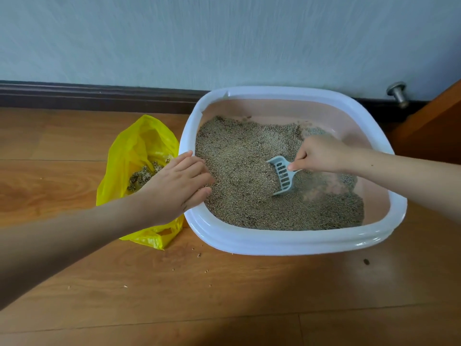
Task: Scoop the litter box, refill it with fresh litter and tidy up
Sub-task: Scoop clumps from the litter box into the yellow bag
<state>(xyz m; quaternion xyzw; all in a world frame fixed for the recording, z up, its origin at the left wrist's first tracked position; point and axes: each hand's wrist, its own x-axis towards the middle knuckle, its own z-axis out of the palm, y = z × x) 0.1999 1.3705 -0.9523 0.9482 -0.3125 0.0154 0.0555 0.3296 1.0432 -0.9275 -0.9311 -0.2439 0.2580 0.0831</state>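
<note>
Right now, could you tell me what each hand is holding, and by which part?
The right hand grips the scoop by its handle; the left hand holds nothing, resting on the litter box rim.

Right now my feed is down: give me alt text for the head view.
A right hand grips a pale slotted scoop dug into the litter of a white-rimmed litter box on a wooden floor. The left hand rests on the box's left rim, beside a yellow bag holding scooped clumps.

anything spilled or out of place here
Yes: stray litter grains lie scattered on the floor in front of the litter box and yellow bag, and a dark speck sits farther right.
</note>
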